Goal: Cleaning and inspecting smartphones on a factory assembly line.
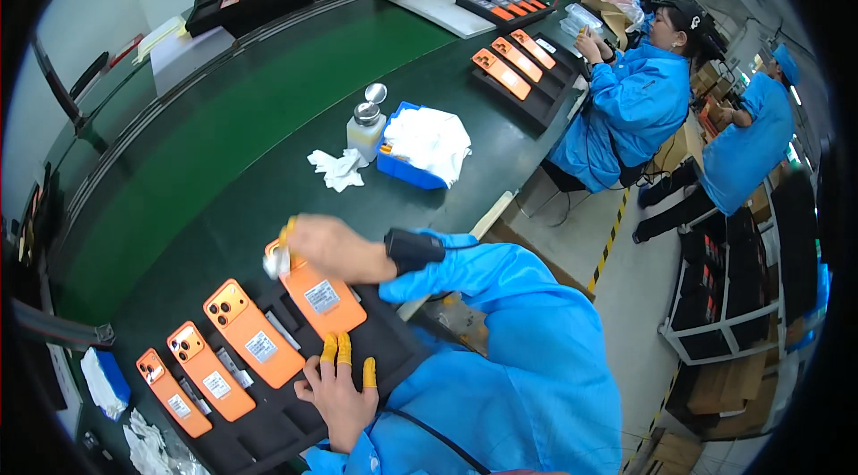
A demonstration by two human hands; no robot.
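Four orange smartphones lie back up in a row on a black foam tray, each with a white label; three, such as the middle smartphone, show their camera lenses. My right hand, blurred and wearing yellow finger cots and a black wrist band, pinches a white wipe against the camera end of the rightmost smartphone. That end is partly hidden by the hand. My left hand has its fingers stretched out, with yellow-cotted fingertips resting at that phone's lower end.
Ahead stand a pump bottle, a crumpled wipe and a blue box heaped with white wipes. Another tray of orange phones lies farther right, by a seated person in blue. A second blue box stands at left.
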